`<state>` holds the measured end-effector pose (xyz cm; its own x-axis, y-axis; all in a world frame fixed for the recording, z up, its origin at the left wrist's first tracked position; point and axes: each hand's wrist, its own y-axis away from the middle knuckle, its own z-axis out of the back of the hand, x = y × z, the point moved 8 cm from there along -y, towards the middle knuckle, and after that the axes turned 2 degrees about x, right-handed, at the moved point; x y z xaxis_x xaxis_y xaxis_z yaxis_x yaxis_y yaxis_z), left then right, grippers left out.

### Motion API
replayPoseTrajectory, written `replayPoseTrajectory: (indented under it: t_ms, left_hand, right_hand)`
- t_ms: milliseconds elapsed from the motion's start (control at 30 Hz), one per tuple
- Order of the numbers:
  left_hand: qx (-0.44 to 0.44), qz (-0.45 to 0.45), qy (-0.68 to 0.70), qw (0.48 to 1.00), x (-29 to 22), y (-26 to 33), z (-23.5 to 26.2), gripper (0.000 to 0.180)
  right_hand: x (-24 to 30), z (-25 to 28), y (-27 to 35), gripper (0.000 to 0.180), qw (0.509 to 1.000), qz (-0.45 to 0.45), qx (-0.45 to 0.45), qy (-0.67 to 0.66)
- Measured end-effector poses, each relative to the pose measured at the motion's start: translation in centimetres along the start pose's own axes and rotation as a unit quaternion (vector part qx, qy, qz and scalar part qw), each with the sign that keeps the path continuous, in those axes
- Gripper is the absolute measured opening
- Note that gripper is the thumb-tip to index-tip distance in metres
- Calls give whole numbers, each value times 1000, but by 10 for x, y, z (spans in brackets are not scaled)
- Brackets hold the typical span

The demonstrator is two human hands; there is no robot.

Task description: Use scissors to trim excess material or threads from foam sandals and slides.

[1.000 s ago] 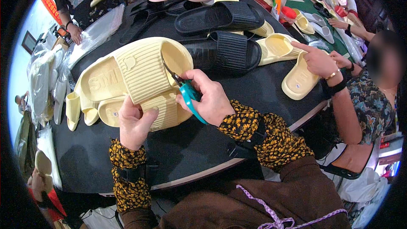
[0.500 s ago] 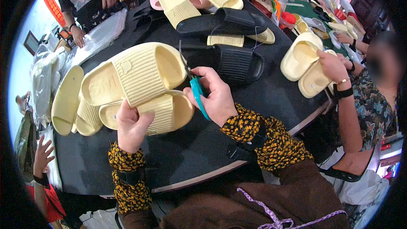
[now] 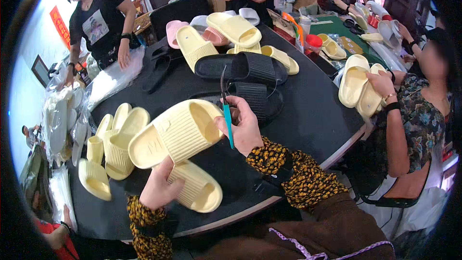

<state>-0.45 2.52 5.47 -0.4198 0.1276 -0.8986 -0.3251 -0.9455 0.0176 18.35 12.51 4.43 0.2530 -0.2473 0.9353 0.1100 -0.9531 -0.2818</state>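
My left hand point(image 3: 161, 185) is closed, its thumb at the lower edge of a pale yellow ribbed slide sandal point(image 3: 179, 132). A matching slide point(image 3: 197, 186) fans out beneath it, beside the same hand; the fingers underneath are hidden. My right hand point(image 3: 242, 126) is closed around scissors point(image 3: 227, 120) with a teal handle. Their thin dark blades point up and away, slightly parted, just past the upper slide's toe end. The right fingertips are close to that toe opening; whether they touch it I cannot tell.
Several yellow slides point(image 3: 120, 147) lie on the black table point(image 3: 293, 159) at left. Black slides point(image 3: 240, 67) and more yellow ones point(image 3: 236, 28) lie beyond my hands. At right a seated co-worker's hand point(image 3: 382, 84) holds yellow slides. Plastic bags point(image 3: 115, 74) lie at far left.
The lower slide has swung down and away from the upper one. Both hands remain closed on their things, and the scissors have turned more upright. The view has shifted, showing more of the room.
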Motion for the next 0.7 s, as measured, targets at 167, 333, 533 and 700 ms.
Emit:
replayPoseTrajectory:
  t_ms: [167, 333, 533, 700]
  left_hand:
    - [-90, 95, -203, 970, -33, 29, 20, 44]
    - [-101, -36, -343, 933, -50, 52, 27, 30]
    - [-2, -183, -433, 882, -75, 66, -3, 16]
    - [-52, -121, -473, 871, -42, 81, -1, 34]
  right_hand:
    - [11, 6, -5, 47, 1000, 26, -3, -5]
    - [41, 13, -12, 44, 991, 97, 54, 69]
    - [43, 29, -22, 40, 993, 45, 85, 63]
    - [32, 33, -25, 42, 990, 20, 98, 99]
